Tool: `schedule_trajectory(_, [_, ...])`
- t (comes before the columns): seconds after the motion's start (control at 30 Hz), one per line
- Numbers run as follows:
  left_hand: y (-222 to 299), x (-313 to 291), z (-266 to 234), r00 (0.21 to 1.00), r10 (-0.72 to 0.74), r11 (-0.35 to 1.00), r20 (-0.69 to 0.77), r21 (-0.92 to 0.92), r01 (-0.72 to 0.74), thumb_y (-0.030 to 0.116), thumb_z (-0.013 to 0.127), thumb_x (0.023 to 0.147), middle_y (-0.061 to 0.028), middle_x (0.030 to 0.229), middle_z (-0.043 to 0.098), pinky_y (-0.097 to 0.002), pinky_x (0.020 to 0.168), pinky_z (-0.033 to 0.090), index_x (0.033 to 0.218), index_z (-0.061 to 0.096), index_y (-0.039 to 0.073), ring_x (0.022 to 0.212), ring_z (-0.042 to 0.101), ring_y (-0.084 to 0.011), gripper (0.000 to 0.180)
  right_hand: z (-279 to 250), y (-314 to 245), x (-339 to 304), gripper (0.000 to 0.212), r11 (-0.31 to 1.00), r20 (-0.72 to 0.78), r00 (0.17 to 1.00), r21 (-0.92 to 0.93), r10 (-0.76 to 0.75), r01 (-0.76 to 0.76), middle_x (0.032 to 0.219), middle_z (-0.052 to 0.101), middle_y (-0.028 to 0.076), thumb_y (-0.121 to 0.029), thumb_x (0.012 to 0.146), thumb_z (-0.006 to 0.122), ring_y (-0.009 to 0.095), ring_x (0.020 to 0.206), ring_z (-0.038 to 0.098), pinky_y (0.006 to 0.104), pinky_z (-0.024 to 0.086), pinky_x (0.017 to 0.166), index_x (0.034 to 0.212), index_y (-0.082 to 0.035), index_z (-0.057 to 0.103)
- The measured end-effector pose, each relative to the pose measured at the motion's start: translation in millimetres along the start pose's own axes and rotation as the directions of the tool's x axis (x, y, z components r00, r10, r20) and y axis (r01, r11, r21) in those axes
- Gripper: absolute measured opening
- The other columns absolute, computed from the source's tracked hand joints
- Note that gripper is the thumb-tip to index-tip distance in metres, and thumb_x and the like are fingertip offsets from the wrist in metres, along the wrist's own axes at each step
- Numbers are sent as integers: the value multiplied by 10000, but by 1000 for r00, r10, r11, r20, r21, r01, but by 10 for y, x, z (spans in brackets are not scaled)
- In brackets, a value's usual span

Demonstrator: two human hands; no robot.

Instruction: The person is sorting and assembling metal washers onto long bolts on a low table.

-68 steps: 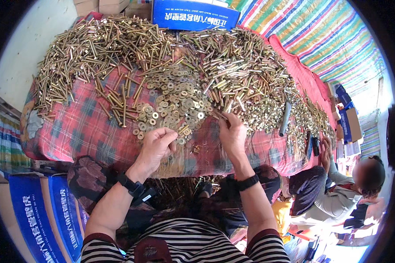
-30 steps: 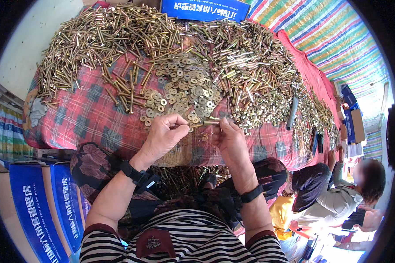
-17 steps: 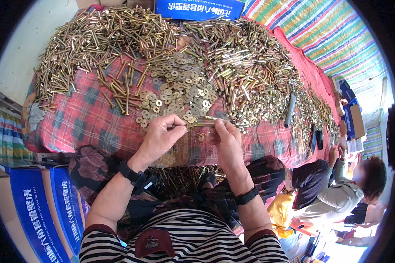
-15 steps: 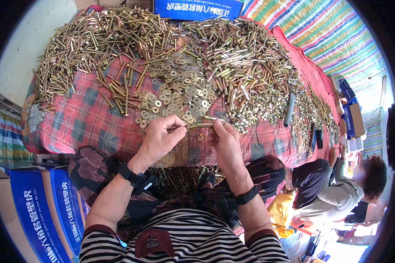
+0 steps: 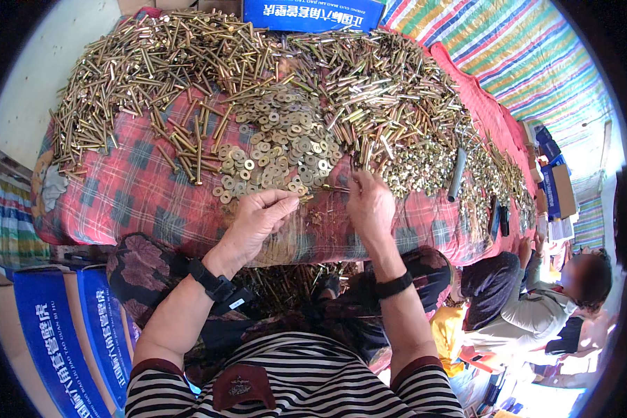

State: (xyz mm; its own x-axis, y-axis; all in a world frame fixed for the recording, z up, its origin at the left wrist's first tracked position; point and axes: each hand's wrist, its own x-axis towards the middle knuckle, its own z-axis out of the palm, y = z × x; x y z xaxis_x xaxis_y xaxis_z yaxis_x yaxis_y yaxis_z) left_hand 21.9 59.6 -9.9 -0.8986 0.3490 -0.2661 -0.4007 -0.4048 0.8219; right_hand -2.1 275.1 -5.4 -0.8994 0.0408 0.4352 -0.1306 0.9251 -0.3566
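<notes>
Over the plaid cloth, my left hand (image 5: 259, 217) is closed in a pinch, with a small gold-coloured metal piece (image 5: 304, 198) showing at its fingertips. Most of that piece is hidden, so its kind is unclear. My right hand (image 5: 371, 210) is closed too, its back turned up, and a thin bolt (image 5: 335, 188) sticks out leftward from its fingers. Flat round washers (image 5: 285, 155) lie just beyond my left hand. Beyond and right of my right hand spreads a heap of small nuts (image 5: 414, 164).
Long bolts (image 5: 153, 63) are heaped at the far left, metal sleeves (image 5: 390, 90) at the far right. A dark bar-like tool (image 5: 458, 174) lies among the nuts. Blue cartons (image 5: 56, 334) stand at lower left; another blue box (image 5: 313, 14) sits behind. A person (image 5: 529, 313) sits at right.
My hands have drawn apart: the right has moved up and right toward the nuts and turned its back upward. The left has stayed close to its place, its fingers pinched more forward.
</notes>
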Motion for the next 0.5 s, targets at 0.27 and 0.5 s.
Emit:
schedule_trajectory(0.27, [43,-6,-75,997,-1,1000,-73,-14,0,134,684,845,20,704,556,-163,463,278,905,658,37,537,411,-18,117,41,176,105,55,972,-21,977,-111,-210,207,795,568,165,-25,756,600,368,760,589,444,490,645,743,-36,547])
schedule_trajectory(0.5, [47,-8,-100,997,8,998,-71,-63,-13,79,679,813,3,674,567,-171,471,293,846,658,22,536,430,-26,69,-147,-450,-151,151,442,482,872,766,87,-467,796,621,-10,-43,888,607,49,719,557,209,466,627,1021,13,649])
